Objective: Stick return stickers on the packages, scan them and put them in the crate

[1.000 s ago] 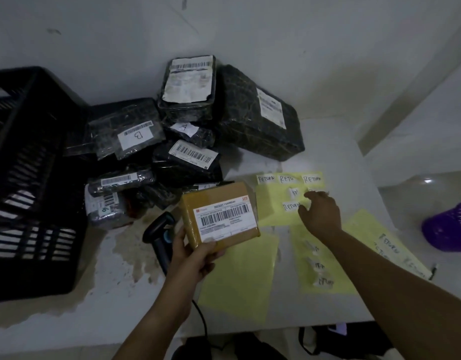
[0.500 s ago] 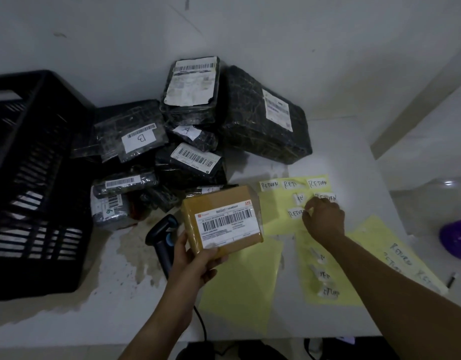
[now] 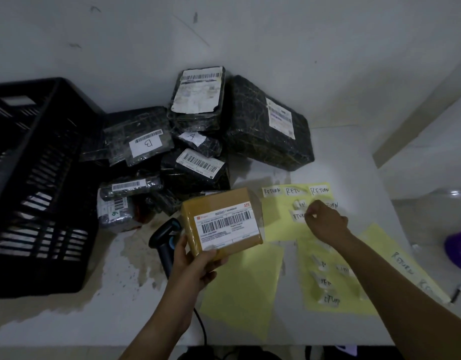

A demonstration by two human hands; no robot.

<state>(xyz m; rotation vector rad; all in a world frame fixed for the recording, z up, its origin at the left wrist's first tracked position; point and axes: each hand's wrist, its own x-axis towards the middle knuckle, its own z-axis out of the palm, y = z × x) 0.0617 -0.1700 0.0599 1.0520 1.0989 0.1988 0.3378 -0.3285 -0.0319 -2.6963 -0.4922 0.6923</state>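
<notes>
so, sticker step. left hand [image 3: 195, 266] gripped the brown package [image 3: 216, 203]; right hand [image 3: 326, 222] pinched a return sticker [image 3: 299, 216]. next likely needed: clean peel, barcode [image 3: 225, 221] left uncovered.

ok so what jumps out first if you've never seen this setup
The brown box with its white barcode label, held up by the left hand at centre, stands out. Right of it, the right hand pinches at a return sticker on a yellow sheet. A heap of black-wrapped packages sits behind, beside a black crate on the left.
</notes>
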